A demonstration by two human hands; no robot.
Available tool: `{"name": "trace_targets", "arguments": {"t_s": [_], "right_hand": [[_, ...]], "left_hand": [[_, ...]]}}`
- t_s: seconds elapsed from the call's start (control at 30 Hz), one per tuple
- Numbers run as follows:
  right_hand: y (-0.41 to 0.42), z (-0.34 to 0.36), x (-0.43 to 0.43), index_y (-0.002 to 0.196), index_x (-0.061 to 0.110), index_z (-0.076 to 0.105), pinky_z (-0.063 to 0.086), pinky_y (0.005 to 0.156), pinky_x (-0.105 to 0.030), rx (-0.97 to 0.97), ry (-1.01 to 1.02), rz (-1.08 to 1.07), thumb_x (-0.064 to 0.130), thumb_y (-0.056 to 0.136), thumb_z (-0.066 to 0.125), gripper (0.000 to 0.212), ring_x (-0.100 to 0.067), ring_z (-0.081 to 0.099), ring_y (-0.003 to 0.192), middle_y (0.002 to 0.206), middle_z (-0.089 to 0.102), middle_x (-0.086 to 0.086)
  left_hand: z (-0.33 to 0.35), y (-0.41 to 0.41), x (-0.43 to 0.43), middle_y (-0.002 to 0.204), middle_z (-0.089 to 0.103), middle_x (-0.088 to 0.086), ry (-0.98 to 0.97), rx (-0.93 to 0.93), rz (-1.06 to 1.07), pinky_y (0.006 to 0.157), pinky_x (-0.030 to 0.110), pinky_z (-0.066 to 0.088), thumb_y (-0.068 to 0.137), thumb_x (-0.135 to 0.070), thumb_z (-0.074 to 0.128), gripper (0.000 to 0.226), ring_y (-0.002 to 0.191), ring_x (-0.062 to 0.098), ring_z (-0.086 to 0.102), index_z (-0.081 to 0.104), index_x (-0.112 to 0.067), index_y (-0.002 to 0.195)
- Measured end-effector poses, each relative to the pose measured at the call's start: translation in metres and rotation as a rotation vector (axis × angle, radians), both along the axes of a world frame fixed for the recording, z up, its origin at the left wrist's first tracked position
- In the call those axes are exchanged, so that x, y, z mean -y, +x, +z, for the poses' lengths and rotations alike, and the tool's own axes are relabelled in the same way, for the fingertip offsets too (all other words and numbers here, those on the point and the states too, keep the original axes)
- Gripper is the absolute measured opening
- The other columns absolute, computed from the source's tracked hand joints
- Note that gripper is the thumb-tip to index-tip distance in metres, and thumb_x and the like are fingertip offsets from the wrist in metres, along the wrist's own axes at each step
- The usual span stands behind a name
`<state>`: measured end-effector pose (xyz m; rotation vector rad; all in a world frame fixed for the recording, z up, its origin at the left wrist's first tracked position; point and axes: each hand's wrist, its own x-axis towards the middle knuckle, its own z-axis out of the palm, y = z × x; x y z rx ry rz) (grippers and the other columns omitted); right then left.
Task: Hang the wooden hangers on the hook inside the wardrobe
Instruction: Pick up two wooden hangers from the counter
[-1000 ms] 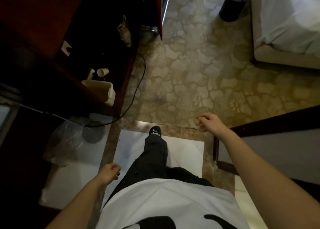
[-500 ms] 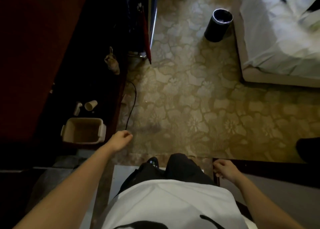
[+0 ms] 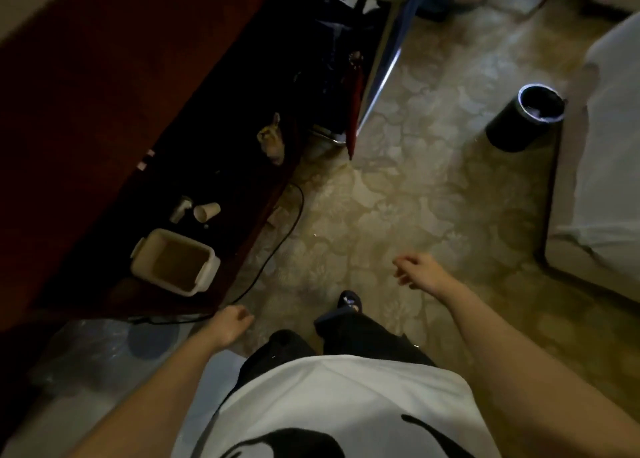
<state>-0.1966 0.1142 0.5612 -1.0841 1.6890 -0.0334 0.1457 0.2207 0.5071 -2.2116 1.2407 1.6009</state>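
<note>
No wooden hanger, hook or wardrobe interior shows in the head view. My left hand point(image 3: 231, 323) hangs by my hip with its fingers loosely curled and holds nothing. My right hand point(image 3: 417, 271) swings out in front over the patterned carpet point(image 3: 408, 194), fingers relaxed and empty. Below me are my dark trousers and one shoe point(image 3: 349, 299) stepping forward.
A dark red cabinet point(image 3: 114, 87) runs along the left, with a cream plastic tub point(image 3: 175, 261), a tipped paper cup point(image 3: 207, 211) and a small figurine point(image 3: 272, 140) on its low ledge. A black cable point(image 3: 277, 250) trails on the floor. A black bin point(image 3: 526, 116) stands by a white bed point(image 3: 609, 167).
I have walked forward: the bin and bed have shifted right and nearer. My right hand swung from beside my hip out in front, and my left hand dropped back to my side.
</note>
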Motion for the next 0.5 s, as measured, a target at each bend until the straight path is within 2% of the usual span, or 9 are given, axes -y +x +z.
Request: {"name": "trace_targets", "arguments": {"t_s": [0.07, 0.2, 0.3, 0.5], "right_hand": [[0.006, 0.015, 0.050, 0.114, -0.004, 0.057, 0.037, 0.057, -0.024, 0.063, -0.059, 0.019, 0.012, 0.097, 0.040, 0.029, -0.014, 0.051, 0.061, 0.084, 0.058, -0.011], [0.023, 0.045, 0.127, 0.118, -0.001, 0.056, 0.039, 0.061, -0.023, 0.158, -0.144, 0.142, 0.013, 0.098, 0.038, 0.030, -0.019, 0.055, 0.072, 0.093, 0.058, -0.011], [0.037, 0.056, 0.165, 0.118, 0.002, 0.056, 0.039, 0.062, -0.023, 0.187, -0.151, 0.237, 0.013, 0.098, 0.038, 0.029, -0.021, 0.056, 0.080, 0.098, 0.059, -0.012], [0.076, 0.075, 0.232, 0.113, 0.011, 0.057, 0.042, 0.065, -0.022, 0.254, -0.224, 0.437, 0.014, 0.098, 0.040, 0.023, -0.019, 0.058, 0.085, 0.094, 0.062, -0.006]], "left_hand": [[-0.001, -0.014, 0.005, 0.109, 0.062, 0.017, -0.005, -0.018, 0.107, 0.088, 0.039, 0.048, 0.096, -0.018, 0.046, 0.020, 0.097, 0.025, 0.058, 0.058, -0.007, 0.106], [0.003, -0.037, 0.019, 0.091, 0.060, 0.008, -0.012, -0.045, 0.252, 0.073, 0.027, 0.045, 0.096, -0.016, 0.044, 0.014, 0.083, 0.018, 0.056, 0.057, -0.014, 0.093], [0.012, -0.046, 0.036, 0.079, 0.055, 0.007, -0.027, -0.055, 0.305, 0.072, 0.028, 0.043, 0.096, -0.016, 0.045, 0.019, 0.074, 0.017, 0.052, 0.055, -0.016, 0.079], [0.054, -0.037, 0.129, 0.092, 0.056, -0.003, -0.236, -0.048, 0.235, 0.078, 0.026, 0.044, 0.096, -0.022, 0.046, 0.010, 0.094, 0.015, 0.055, 0.055, -0.024, 0.092]]}}
